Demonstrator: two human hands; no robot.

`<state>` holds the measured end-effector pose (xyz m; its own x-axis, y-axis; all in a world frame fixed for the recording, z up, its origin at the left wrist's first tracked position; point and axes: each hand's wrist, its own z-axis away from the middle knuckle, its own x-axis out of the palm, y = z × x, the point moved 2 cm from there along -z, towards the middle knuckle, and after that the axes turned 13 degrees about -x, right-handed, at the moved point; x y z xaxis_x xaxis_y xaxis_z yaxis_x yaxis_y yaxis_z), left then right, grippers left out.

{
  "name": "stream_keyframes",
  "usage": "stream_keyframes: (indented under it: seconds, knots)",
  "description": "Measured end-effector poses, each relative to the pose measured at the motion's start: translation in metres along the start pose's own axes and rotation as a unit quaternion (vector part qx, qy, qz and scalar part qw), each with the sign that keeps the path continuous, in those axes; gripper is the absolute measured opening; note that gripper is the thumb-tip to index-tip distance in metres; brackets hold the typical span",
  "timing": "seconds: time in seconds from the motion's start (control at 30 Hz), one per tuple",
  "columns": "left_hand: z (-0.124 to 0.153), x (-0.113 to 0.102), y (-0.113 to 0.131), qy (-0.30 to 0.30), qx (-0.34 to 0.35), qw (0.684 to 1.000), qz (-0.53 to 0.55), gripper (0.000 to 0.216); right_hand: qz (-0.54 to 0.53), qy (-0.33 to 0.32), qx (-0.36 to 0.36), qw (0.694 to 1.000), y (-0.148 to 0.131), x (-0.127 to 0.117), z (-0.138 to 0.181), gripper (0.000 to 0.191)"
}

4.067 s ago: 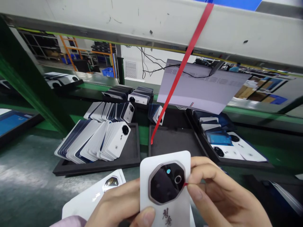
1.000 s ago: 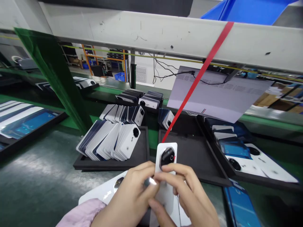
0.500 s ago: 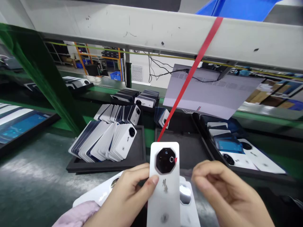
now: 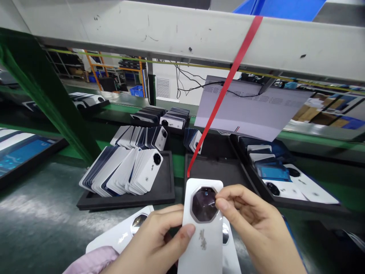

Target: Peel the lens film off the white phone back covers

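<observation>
My left hand (image 4: pixel 162 232) is closed around the left side of a white phone back cover (image 4: pixel 201 253), thumb on its face, holding it upright towards me. Near its top is a dark octagonal camera window (image 4: pixel 203 207), which looks hazy and greyish. At the window's right edge, the thumb and index finger of my right hand (image 4: pixel 248 217) pinch together on a thin clear protective film (image 4: pixel 211 204); its tab is hidden under the fingertips. Below and behind lie more white covers, one at left (image 4: pixel 119 234) and one at right (image 4: pixel 231 253), partly hidden.
A black tray (image 4: pixel 168 177) of leaning phone covers (image 4: pixel 145 171) stands front left, with further stacks behind it. Another black tray (image 4: pixel 225 173) sits in the middle. At right, a tray holds covers (image 4: pixel 293 190). A red strap (image 4: pixel 219 99) hangs down from the white beam (image 4: pixel 128 26).
My right hand has moved left onto the camera window and pinched its right edge, where a small red tab showed before. The window has turned from clear black to hazy.
</observation>
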<state>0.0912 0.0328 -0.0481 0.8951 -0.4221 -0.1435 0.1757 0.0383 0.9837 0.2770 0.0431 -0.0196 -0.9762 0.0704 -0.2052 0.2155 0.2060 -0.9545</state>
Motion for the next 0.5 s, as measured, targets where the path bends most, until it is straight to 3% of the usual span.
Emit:
stream_keyframes:
  seconds: [0.2, 0.33, 0.4, 0.43, 0.5]
  knots:
    - [0.001, 0.0, -0.001, 0.005, 0.002, 1.0, -0.019, 0.026, 0.022, 0.013, -0.008, 1.0, 0.001, 0.006, 0.003, 0.02]
    - [0.0, -0.001, -0.003, 0.025, -0.002, 0.999, -0.037, 0.029, 0.152, 0.098, -0.086, 0.98, 0.003, 0.009, 0.003, 0.016]
    - [0.0, -0.003, -0.004, 0.034, -0.019, 0.999, -0.035, 0.032, 0.163, 0.122, -0.107, 0.973, 0.005, 0.007, 0.001, 0.028]
    - [0.0, -0.005, -0.005, 0.04, -0.035, 0.998, -0.026, 0.033, 0.138, 0.102, -0.1, 0.98, 0.007, 0.006, 0.001, 0.033]
    - [0.002, -0.01, -0.003, 0.051, -0.062, 0.997, 0.001, 0.034, 0.065, -0.022, -0.072, 0.995, 0.012, 0.007, 0.0, 0.034]
